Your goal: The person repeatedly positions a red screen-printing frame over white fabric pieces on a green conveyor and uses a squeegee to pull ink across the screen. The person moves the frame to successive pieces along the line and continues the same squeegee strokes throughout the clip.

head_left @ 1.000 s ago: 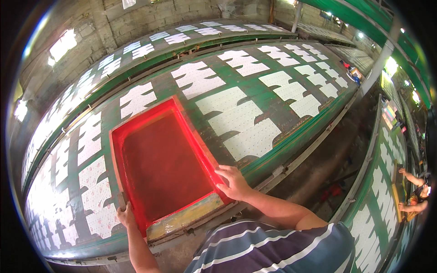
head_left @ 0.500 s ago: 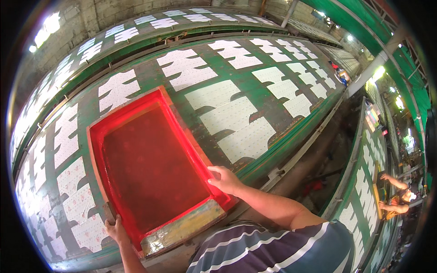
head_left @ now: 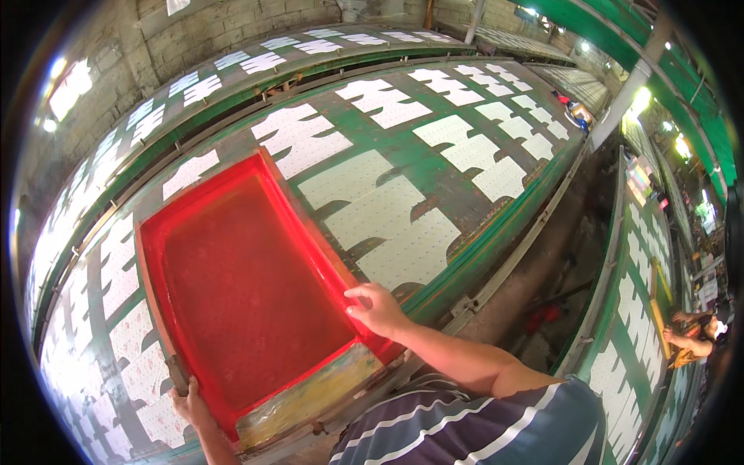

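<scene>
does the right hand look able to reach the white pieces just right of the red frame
Probably yes: the right hand is at the right edge of the red frame, and nothing shows between it and the nearest white pieces, though it may have to leave that edge.

Bare hands (head_left: 377, 311) — striped shirt (head_left: 480, 425) — purple, slate blue, white

From here, the red frame (head_left: 248, 291) hides the table (head_left: 397, 151) directly beneath it. The left forearm (head_left: 212, 444) and striped shirt (head_left: 480, 426) run off the lower edge. Glare washes out the leftmost cloth pieces (head_left: 81, 372); the co-worker (head_left: 692, 339) looks too small to make out.
</scene>
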{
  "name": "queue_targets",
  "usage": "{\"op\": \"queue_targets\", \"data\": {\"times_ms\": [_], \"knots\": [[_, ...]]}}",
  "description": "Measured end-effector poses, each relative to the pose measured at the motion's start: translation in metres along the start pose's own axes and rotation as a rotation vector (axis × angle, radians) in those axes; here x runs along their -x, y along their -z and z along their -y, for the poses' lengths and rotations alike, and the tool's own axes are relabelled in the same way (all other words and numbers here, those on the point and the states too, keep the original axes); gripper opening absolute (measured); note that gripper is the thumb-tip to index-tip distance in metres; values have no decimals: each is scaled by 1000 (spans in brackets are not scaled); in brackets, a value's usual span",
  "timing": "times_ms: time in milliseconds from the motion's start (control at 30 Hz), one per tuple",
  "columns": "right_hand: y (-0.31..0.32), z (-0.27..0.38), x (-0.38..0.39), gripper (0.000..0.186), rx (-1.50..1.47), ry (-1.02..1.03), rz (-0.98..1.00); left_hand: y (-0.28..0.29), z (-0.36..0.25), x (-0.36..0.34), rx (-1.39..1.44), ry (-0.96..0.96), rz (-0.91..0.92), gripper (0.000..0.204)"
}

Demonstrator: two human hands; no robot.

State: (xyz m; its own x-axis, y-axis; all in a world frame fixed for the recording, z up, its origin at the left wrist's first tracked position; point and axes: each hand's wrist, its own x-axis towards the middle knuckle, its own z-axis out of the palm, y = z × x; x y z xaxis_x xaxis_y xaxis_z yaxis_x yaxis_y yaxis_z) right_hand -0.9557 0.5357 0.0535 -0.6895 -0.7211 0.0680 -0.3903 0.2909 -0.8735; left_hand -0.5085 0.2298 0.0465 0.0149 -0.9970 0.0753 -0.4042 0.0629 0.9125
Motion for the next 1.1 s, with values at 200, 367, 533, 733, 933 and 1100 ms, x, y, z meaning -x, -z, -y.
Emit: {"op": "queue_targets", "data": {"times_ms": [200,367,533,733,933,1100], "knots": [[98,-55,-46,33,33,-33,-85,-113,-31,65,64,7,-8,24],[186,-128,-74,32,33,-67,-140,-219,-77,146,84,41,-70,25],[258,-185,-90,30,8,-129,-144,-295,-102,200,57,33,-54,27],[314,-205,-96,30,-36,-255,-125,-343,-115,233,11,65,-47,32],[340,-223,-98,28,-77,-238,-97,-365,-126,252,-15,44,-62,41],[351,-238,-102,31,-51,-232,-89,-374,-129,256,-71,33,-60,43]]}}
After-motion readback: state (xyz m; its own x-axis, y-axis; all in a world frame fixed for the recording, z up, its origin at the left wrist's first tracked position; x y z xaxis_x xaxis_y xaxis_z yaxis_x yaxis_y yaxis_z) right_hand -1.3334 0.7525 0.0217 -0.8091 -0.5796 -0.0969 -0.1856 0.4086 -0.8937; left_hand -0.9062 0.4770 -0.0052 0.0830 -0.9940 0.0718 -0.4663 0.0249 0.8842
